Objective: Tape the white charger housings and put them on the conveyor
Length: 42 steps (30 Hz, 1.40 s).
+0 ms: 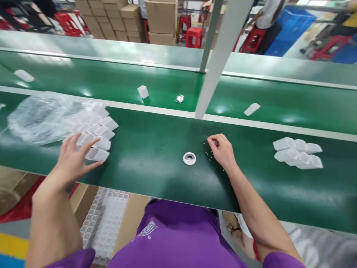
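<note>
On the left, my left hand has its thumb and fingers spread around the nearest white plastic sleeve; whether it touches the sleeve I cannot tell. Behind that sleeve lie several more like it, partly in a clear plastic bag. My right hand is at the middle right, fingertips pinched together low over the green surface. Around those fingertips are scattered tiny white bits. What the pinch holds, if anything, is too small to make out. Between my hands rests a white ring-shaped part with a dark centre.
White sleeves lie in two rows at the right. On the green belt beyond the pale rail are loose sleeves and a small white part. A slanted white post rises mid-bench. Below, a carton holds many sleeves.
</note>
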{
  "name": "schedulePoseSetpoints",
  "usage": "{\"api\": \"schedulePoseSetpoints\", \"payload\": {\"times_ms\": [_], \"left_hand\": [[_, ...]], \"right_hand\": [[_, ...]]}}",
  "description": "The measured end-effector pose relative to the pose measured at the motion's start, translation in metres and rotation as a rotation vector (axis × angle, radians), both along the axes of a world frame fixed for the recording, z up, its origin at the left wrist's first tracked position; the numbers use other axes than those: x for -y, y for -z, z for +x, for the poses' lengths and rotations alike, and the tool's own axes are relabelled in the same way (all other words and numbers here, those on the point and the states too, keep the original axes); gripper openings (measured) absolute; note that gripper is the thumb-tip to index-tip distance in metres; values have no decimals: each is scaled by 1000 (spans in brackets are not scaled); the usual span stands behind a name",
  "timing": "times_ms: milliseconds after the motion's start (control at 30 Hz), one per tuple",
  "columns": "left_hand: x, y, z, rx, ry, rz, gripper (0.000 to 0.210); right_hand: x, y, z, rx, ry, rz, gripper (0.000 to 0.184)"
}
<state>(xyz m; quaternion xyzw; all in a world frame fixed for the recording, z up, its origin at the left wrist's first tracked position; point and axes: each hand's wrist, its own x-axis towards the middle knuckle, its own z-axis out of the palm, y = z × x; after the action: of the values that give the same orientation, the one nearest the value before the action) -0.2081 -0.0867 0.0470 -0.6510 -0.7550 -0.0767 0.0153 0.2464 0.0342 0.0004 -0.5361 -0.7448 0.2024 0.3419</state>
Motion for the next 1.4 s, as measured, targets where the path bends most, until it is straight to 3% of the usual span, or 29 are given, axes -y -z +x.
{"api": "schedulePoseSetpoints", "payload": {"times_ms": [100,233,400,467,533,633,767,867,967,1067,1233,1400], "left_hand": [[-1,1,1,46,75,37,56],[-1,-10,11,98,80,82,70],[-4,-29,39,198,45,175,31],[-10,-32,60,370,-40,175,32],[-21,-30,91,691,-58,138,38],[-47,-20,149,1199,180,-21,42],[-79,-6,218,1595,365,-556,54],[-87,4,243,1726,360,-738,59],[-87,14,247,1820,328,-795,60],[-83,19,243,1873,337,-807,61],[-80,23,236,1871,365,-798,63],[-81,27,229,1774,454,-793,68]], "right_hand": [[-2,-3,0,-373,11,-214,27],[-2,-9,-2,-776,-34,-468,36],[1,-19,-5,-964,-83,-552,37],[4,-21,-7,-981,-110,-563,36],[7,-21,-10,-978,-133,-566,35],[11,-19,-14,-952,-157,-560,34],[15,-17,-16,-859,-180,-502,33],[18,-17,-15,-667,-169,-311,26],[21,-16,-15,-424,-143,-28,19],[24,-14,-16,-232,-162,123,20],[26,-12,-16,-123,-224,241,20],[24,-14,-13,-280,-316,191,13]]}}
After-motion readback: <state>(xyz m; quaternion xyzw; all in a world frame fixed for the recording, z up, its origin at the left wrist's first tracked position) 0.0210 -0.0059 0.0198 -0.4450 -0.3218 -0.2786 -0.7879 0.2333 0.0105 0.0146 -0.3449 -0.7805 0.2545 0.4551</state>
